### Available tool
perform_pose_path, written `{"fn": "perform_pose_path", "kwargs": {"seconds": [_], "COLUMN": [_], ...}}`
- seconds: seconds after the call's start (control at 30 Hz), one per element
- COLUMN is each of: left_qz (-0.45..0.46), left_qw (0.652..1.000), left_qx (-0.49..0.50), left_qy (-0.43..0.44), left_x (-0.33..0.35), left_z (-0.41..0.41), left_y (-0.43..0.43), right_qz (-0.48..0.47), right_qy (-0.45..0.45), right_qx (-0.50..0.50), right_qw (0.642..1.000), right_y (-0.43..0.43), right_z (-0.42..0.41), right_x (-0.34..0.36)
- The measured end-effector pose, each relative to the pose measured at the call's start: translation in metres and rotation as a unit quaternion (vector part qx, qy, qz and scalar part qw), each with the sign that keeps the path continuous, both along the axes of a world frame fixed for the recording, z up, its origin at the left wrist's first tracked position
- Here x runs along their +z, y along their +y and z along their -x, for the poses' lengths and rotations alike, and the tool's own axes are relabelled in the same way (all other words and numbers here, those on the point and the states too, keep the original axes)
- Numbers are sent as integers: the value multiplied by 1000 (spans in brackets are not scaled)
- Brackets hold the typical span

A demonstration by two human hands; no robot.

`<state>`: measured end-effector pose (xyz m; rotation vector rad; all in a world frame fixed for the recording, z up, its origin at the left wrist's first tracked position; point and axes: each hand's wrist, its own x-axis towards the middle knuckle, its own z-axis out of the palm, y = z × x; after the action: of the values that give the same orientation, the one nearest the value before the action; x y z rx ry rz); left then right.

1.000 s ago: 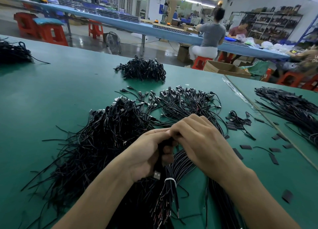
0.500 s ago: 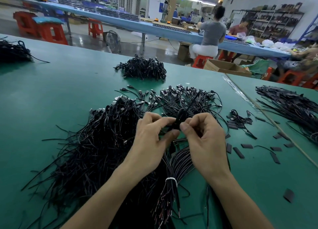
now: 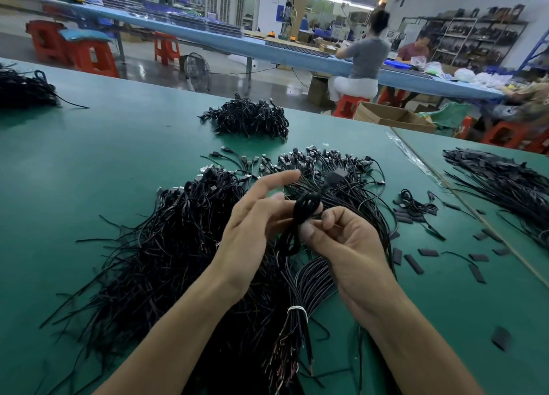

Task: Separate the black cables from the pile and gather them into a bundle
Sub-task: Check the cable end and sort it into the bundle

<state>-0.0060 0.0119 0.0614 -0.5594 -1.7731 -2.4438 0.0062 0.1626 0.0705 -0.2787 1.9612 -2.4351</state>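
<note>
Cable loop [image 3: 307, 209] pinched in right grip [image 3: 344, 246], thumb and forefinger clenched on it, held clear of desk [image 3: 89, 171] and above tied bundle [image 3: 297, 311]. Left grip [image 3: 252, 225] released, fingers straight and spread, thumb tip just beside loop on its left side; touching or not, cannot tell. Long axis of loop roughly upright, lower part hanging down between the wrists toward bundle. Loose pile [image 3: 166, 246] left of and under left forearm; fanned cables [image 3: 326, 168] with plugs just beyond both hands. Judgement: one cable separated and part-coiled, not yet with the rest. Next move likely closing left grip on loop from its left, then laying it lengthwise along bundle. Risk: hanging end snagging in pile.
</note>
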Motion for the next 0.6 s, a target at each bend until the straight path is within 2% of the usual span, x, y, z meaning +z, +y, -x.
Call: {"fn": "perform_pose_path", "kwargs": {"seconds": [0.1, 0.2, 0.27, 0.33, 0.4, 0.5, 0.6], "left_qz": [-1, 29, 123, 223, 263, 269, 196], "left_qw": [1000, 999, 988, 961, 947, 951, 975], "left_qx": [9, 9, 61, 140, 174, 147, 107], "left_qy": [13, 38, 67, 80, 65, 22, -17], "left_x": [2, 1, -5, -12, -16, -19, -16], "left_z": [-2, -4, -2, -1, 0, 1, 2], "left_y": [0, 4, 7, 8, 7, 8, 7], "right_qz": [-20, 15, 14, -4, -1, 3, -3], "right_qy": [-10, -20, -24, -16, -8, 8, 21], "right_qx": [13, -6, -47, -81, -92, -83, -59], "right_qw": [1000, 1000, 998, 997, 996, 997, 998], "right_y": [1, 2, 5, 8, 9, 7, 6], "right_z": [-1, 3, 6, 8, 9, 6, 4], "right_x": [0, -1, -3, -4, -2, 2, 4]}}
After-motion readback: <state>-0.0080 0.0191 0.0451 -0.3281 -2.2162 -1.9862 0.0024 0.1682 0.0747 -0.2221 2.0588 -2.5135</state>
